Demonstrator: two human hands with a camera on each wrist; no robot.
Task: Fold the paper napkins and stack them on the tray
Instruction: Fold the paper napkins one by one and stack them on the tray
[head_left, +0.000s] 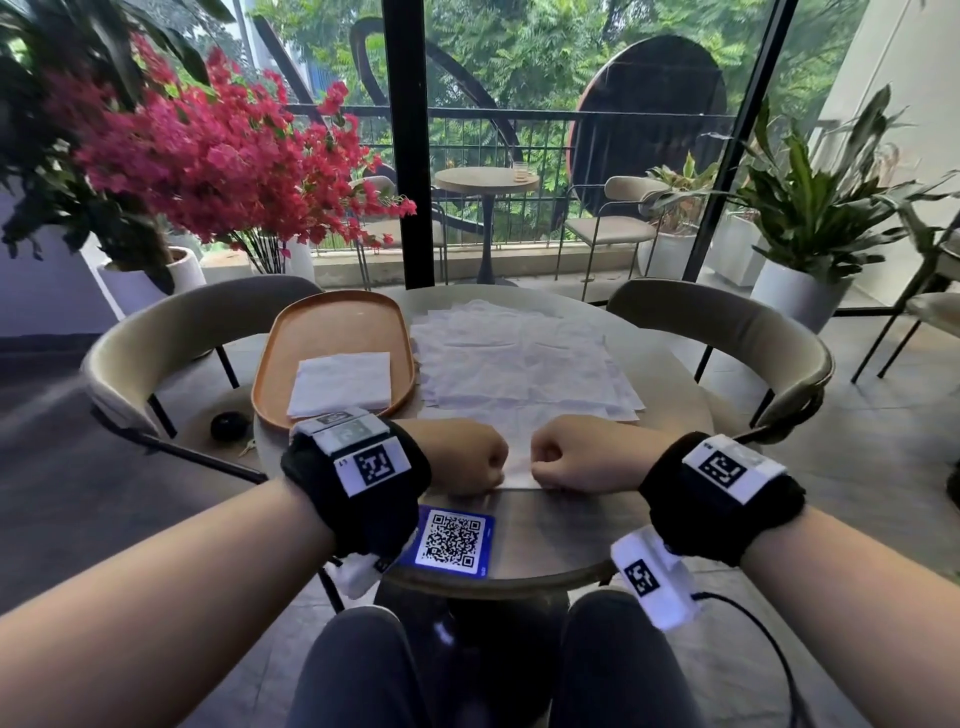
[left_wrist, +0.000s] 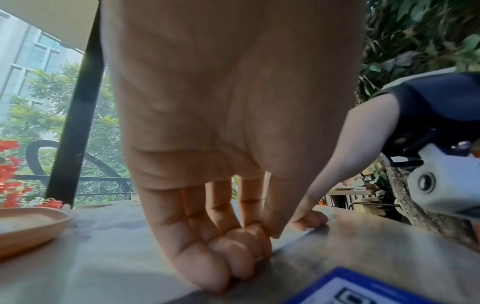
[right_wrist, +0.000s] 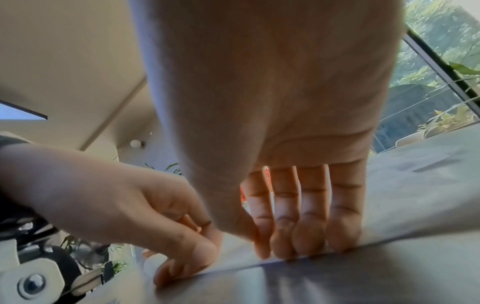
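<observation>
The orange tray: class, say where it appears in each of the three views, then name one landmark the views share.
Head: the orange tray lies left of centre on the round table, a folded napkin on it.
Left wrist: its rim shows at the lower left edge.
Right wrist: not in view.
Shared landmark: the near edge of the unfolded napkin, pinched by both hands.

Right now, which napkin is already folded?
The folded napkin lying on the orange tray; the other napkins lie spread flat on the table, right of the tray.
</observation>
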